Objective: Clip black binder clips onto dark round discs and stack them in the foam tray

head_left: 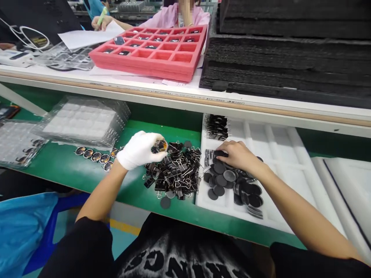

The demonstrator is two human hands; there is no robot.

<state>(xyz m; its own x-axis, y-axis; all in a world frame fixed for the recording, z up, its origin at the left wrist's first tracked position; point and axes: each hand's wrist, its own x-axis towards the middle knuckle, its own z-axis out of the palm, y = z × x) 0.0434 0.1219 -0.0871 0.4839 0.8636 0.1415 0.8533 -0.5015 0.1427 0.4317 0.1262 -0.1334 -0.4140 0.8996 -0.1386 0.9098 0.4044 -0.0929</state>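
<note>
My left hand (pixel 139 150), in a white glove, pinches a small round part (pixel 160 145) with a metallic rim and a black and orange inside. Below and right of it lies a heap of black binder clips (pixel 181 170) on the green table. Bare, my right hand (pixel 236 154) has its fingertips closed on a black disc (pixel 220 153) above the white foam tray (pixel 295 181). Loose black discs (pixel 222 179) lie in a pile under and in front of that hand. More round parts (pixel 96 156) sit in a row left of the glove.
Clear plastic trays (pixel 84 119) are stacked at the left. More binder clips (pixel 216 126) line the foam tray's far corner. A white shelf edge (pixel 162 94) crosses behind, bearing a red compartment tray (pixel 145 67) and stacked black foam (pixel 284 65). Beyond sits a person in pink (pixel 162 17).
</note>
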